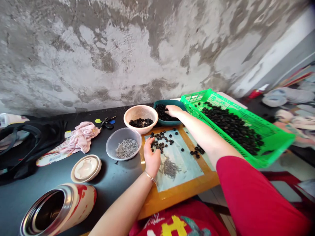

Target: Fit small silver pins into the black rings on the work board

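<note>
Rings (161, 146), black, lie loose on the far part of the sheet (190, 170), with pins (170, 168) nearer. Left hand (153, 160) is at the rings' left edge, fingers curled, thumb and fingertips slightly apart. Right hand (173, 110) reaches into the far tub (169, 123) of black parts; its fingertips are hidden, so their state cannot be told. Crate (278, 139) stands right.

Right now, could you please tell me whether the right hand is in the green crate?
No, the right hand reaches into the teal tub.
</note>
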